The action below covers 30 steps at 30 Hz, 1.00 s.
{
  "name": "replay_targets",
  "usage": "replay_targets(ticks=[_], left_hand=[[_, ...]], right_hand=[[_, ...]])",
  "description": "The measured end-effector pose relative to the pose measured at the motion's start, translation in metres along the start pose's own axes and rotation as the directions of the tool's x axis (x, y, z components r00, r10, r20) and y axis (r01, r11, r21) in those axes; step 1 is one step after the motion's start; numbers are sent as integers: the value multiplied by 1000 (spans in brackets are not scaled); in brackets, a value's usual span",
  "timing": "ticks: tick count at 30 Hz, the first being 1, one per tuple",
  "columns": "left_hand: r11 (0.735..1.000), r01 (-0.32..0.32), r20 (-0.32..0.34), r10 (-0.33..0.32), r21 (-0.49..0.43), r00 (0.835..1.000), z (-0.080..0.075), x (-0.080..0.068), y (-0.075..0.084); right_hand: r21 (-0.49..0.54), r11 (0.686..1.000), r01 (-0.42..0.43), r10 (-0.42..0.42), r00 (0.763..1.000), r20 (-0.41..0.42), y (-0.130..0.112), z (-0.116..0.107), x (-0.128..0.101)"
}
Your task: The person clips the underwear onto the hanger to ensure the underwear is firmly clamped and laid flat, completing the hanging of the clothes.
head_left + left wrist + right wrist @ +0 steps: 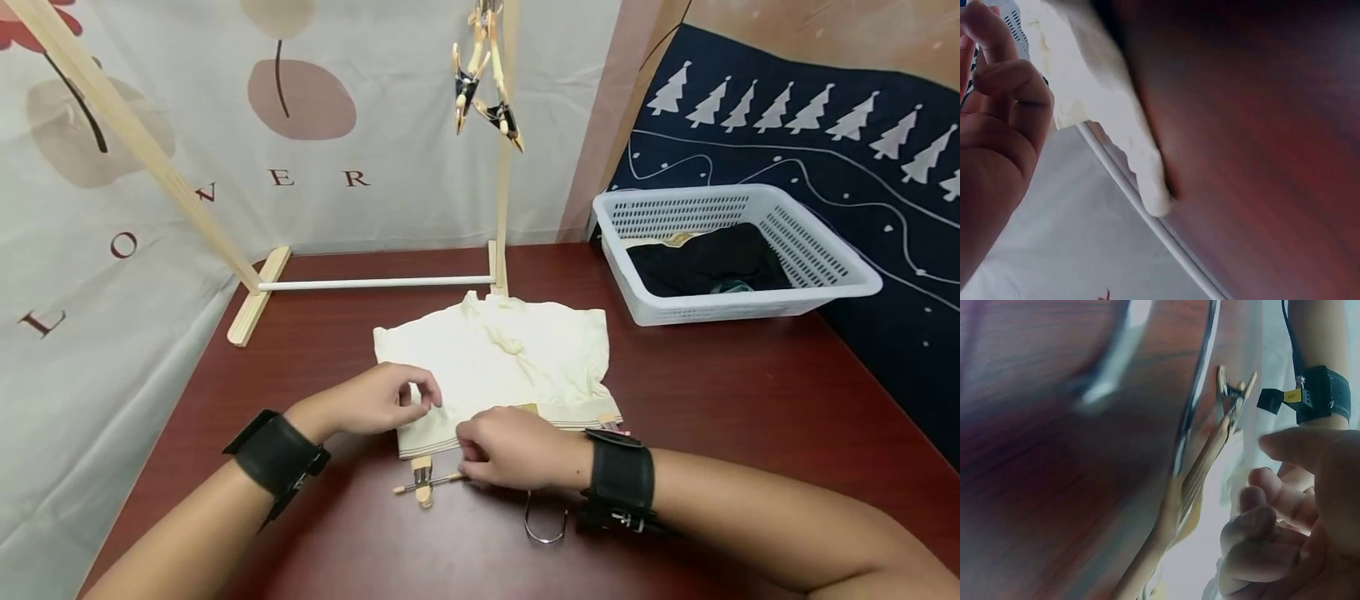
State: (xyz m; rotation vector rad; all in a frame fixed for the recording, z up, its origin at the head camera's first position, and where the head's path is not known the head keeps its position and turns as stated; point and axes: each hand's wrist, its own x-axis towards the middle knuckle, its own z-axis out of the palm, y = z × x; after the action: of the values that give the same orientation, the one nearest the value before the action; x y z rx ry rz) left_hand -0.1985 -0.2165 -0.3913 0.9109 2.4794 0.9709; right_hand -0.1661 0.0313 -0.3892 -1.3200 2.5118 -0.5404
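Note:
A cream garment [450, 354] lies spread on the table, its striped edge toward me. Along that edge runs a clip hanger, with a wooden-tipped clip [422, 482] at the left and its metal hook [545, 537] pointing toward me. My left hand [375, 398] is over the garment's left part, fingers loosely bent, nothing visible between them. My right hand [510, 448] is over the middle of the striped edge and covers part of the hanger. In the right wrist view, the thumb of my right hand [1279, 531] stands apart from its bent fingers; no held thing shows.
A white basket [750, 305] with dark cloth inside stands at the back right. At the back is a wooden rack with a white lower bar [375, 283]. More clip hangers [483, 79] hang from above beside its right post.

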Motion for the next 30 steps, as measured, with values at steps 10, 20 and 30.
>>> replay_targets(ticks=[10, 20, 30], left_hand=[[992, 44, 14, -46, 120, 999, 12, -38, -7], [965, 32, 18, -38, 261, 999, 23, -40, -2], [956, -22, -2, 23, 294, 1000, 22, -37, -4]], right_hand=[[-185, 977, 106, -94, 993, 68, -22, 16, 19], [-333, 933, 132, -93, 987, 133, -34, 10, 24], [-498, 846, 192, -137, 980, 144, -39, 12, 34]])
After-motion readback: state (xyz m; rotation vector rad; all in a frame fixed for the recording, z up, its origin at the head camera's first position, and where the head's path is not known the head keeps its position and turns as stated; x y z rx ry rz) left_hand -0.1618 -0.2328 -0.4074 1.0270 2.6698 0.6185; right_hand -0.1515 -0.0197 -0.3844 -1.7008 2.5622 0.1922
